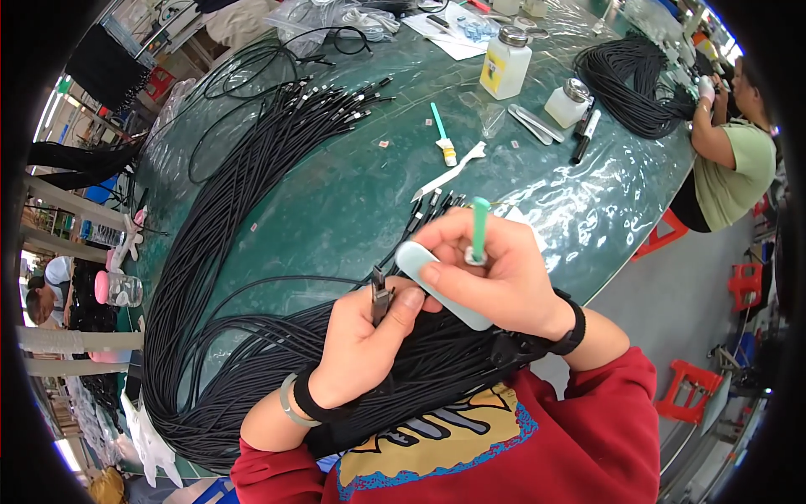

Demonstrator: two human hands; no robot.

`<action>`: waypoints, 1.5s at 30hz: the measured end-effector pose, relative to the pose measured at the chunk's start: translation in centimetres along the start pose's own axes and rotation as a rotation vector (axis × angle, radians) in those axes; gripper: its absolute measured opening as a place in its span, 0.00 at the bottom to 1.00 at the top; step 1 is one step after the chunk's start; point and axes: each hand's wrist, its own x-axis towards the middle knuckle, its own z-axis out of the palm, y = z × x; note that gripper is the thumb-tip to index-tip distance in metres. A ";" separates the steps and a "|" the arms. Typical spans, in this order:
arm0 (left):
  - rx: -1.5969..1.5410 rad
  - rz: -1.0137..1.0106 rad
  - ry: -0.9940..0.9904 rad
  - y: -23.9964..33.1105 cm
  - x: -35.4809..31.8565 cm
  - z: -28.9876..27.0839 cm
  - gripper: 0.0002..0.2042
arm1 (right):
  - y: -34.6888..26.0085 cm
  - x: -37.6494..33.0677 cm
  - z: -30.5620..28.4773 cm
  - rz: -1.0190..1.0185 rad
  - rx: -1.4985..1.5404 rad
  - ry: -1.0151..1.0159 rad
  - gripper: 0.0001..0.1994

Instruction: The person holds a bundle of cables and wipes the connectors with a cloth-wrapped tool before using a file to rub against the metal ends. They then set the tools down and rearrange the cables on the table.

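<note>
My left hand [357,343] is closed on a dark cable connector [380,301], pinched between thumb and fingers with its end upward. Close beside it, my right hand [512,273] grips a pale, flat strip with a rounded end [413,257], its thumb pressed on the face. A green stick with a white lower end [480,225] also stands up between the right fingers. Black cables [294,332] run under both hands and across my lap. Beyond the right hand, several connector ends [432,205] lie on the green table; the fingers partly hide them.
A large black cable bundle [222,197] curves along the left. Farther off are a white-tipped turquoise stick [439,122], two bottles [506,67] [568,102], flat strips [536,124] and markers [585,134]. Another person [732,151] works at the right edge beside a cable coil [630,84].
</note>
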 end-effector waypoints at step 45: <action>-0.079 -0.067 -0.031 0.0 0.0 0.2 0.14 | -0.2 1.2 -1.4 -0.052 -0.213 0.139 0.09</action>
